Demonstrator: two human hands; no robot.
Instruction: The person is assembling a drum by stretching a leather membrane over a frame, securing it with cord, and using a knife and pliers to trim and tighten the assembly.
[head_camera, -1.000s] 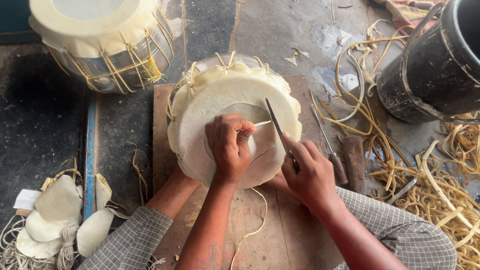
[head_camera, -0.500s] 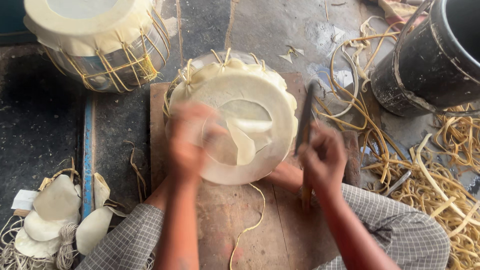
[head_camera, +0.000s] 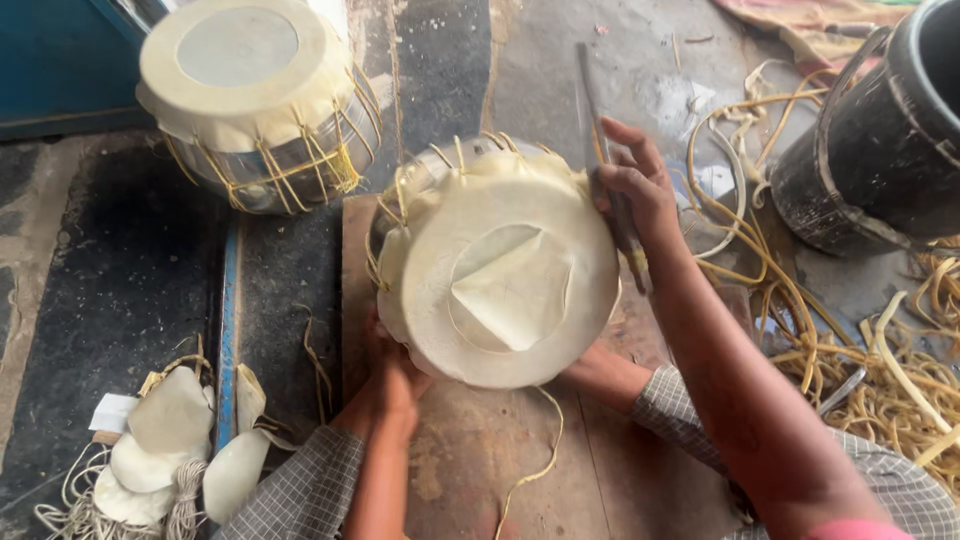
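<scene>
**A:** What is the main object, and where is it?

**B:** A drum (head_camera: 500, 270), tipped so its pale rawhide head faces the camera. It lies between the two hands on a wooden board (head_camera: 500, 470). A round flap (head_camera: 510, 285) is cut in the centre of the head, with one edge lifted. Yellow lacing shows along the far rim.

**A:** And the hands?

**B:** The right hand (head_camera: 632, 195) is at the drum's far-right rim. Its fingers are curled closed around a long knife (head_camera: 618, 215). The blade runs up past the fingertips and the yellowish handle end sticks out below the palm. The left hand (head_camera: 395, 375) is at the near-left rim. Its fingers pass under the drum and are hidden, so how tightly they grip cannot be told.

**A:** What are the counts?

**B:** There are two drums. The second drum (head_camera: 250, 100), laced with yellow straps, stands well beyond the left fingers. There is one knife and one board. Roughly four pale hide offcuts (head_camera: 170, 435) lie with coiled cord well to the left of the left hand. Many loose yellow hide strips (head_camera: 900, 370) lie to the right of the right hand, too tangled to count.

**A:** Any containers?

**B:** One black bucket (head_camera: 870, 170) stands beyond and to the right of the right fingers. Its inside is out of view, so its contents cannot be told. Strips trail on the floor around its base.

**A:** Anything else close by?

**B:** A checked trouser leg (head_camera: 680, 410) reaches in under the drum's near-right rim.
</scene>
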